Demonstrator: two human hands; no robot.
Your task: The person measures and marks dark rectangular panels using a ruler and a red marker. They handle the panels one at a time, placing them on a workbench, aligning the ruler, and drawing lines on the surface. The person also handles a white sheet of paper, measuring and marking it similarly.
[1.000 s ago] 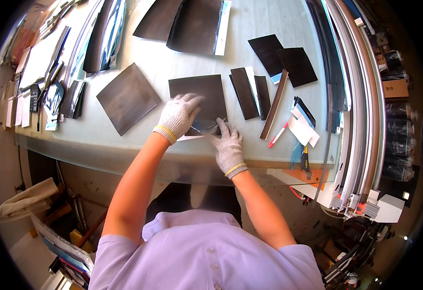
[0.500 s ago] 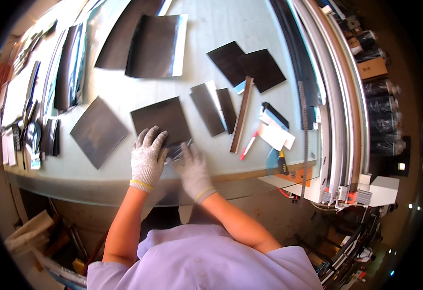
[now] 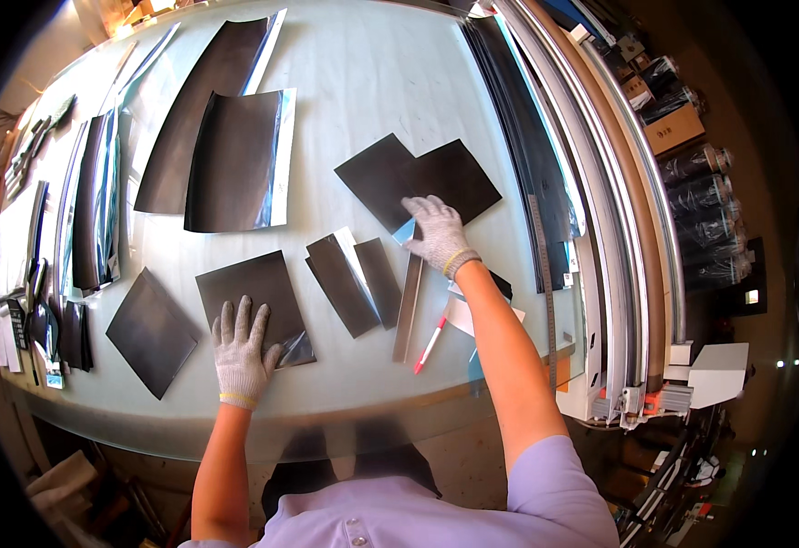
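Note:
My left hand [image 3: 242,356], in a pale grey knit glove with a yellow cuff edge, lies flat with fingers spread on a dark square sheet [image 3: 244,274]. A crinkled, shiny patch shows at that sheet's near right corner. My right hand [image 3: 441,239], gloved alike, reaches forward with fingers extended over two overlapping dark squares, a left one [image 3: 374,175] and a right one [image 3: 463,183]. Under its palm is the far end of a narrow brown strip [image 3: 408,315], beside a light blue corner [image 3: 405,231]. What the palm touches is hidden.
Narrow dark pieces [image 3: 345,288] lie between my hands. A dark square [image 3: 153,331] rests at the left, and larger curled sheets [image 3: 235,164] lie farther back. Near my right forearm are a red-and-white marker [image 3: 431,345] and a long ruler [image 3: 542,283]. Metal rails [image 3: 632,201] run along the table's right side.
My right hand has left the crinkled corner by my left hand and moved forward and right to the two overlapping squares. The left hand is now flatter and more spread. The view has shifted.

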